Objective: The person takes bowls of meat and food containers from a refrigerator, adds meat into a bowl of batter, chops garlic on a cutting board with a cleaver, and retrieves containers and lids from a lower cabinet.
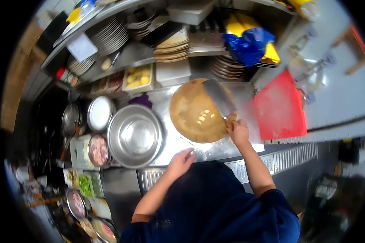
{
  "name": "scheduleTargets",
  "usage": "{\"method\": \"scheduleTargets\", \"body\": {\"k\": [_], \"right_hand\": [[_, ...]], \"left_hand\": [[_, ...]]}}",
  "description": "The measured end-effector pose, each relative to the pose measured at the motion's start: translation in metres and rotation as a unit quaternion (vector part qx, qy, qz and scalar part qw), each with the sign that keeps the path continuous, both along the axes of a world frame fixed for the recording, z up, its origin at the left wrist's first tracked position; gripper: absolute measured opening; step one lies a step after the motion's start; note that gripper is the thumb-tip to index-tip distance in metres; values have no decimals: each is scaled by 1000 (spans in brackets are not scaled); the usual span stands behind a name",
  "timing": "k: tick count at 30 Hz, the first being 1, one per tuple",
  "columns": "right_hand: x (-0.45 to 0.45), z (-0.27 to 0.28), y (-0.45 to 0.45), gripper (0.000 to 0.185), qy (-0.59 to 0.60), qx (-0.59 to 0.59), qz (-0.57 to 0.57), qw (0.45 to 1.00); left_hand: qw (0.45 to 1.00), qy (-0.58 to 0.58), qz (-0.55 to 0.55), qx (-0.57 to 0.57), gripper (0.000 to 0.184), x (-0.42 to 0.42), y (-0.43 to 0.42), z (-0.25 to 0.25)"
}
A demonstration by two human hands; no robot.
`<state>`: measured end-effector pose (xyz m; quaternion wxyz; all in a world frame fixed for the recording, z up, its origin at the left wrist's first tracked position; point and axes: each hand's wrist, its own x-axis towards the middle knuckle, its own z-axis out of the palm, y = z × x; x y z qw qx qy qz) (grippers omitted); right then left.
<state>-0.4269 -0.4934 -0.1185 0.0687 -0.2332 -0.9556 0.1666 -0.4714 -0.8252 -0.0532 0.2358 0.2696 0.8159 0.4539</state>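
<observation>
A round wooden chopping board [186, 109] lies on the steel counter [166, 152]. Several small pale pieces [202, 118], which look like garlic cloves, rest near its middle. My right hand [238, 133] is closed round the handle of a cleaver [220, 97], whose broad blade lies over the board's right side. Near the counter's front edge, below the board, my left hand [181, 163] holds nothing that shows, its fingers apart. To the left of the board stands a large steel bowl [134, 135].
A red cutting board [280, 107] lies at the right. Left of the big bowl are a white-topped round container [100, 113] and a bowl of raw meat [98, 150]. Behind, a tray of yellow pieces [138, 77] sits below shelves of stacked plates [107, 36].
</observation>
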Motion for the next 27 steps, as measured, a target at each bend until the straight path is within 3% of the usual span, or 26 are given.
{"method": "scheduleTargets", "body": {"k": [3,5,7,12,15,18,20,27], "right_hand": [[24,5,-1,51,47,18,17,999],[44,5,2,59,129,-14,76,989],[64,7,2,64,145,-54,144,977],[66,-4,-7,63,172,-127,348,913],[33,0,-19,60,145,-138,445,873],[-5,14,-47,55,176,-171,516,821],[-24,36,-75,53,178,-187,538,802],[-21,53,-177,50,195,-210,630,722]], "left_hand": [[997,-45,54,-30,37,17,12,-5],[993,-23,113,-33,37,32,8,-15],[982,-32,181,-47,37,46,1,-11],[929,19,322,-181,28,137,-51,-70],[879,-67,298,-366,26,218,-73,-95],[840,-135,230,-472,27,294,-65,-87],[847,-217,274,-400,26,333,-54,-90],[878,-221,306,-295,27,408,-53,-78]]}}
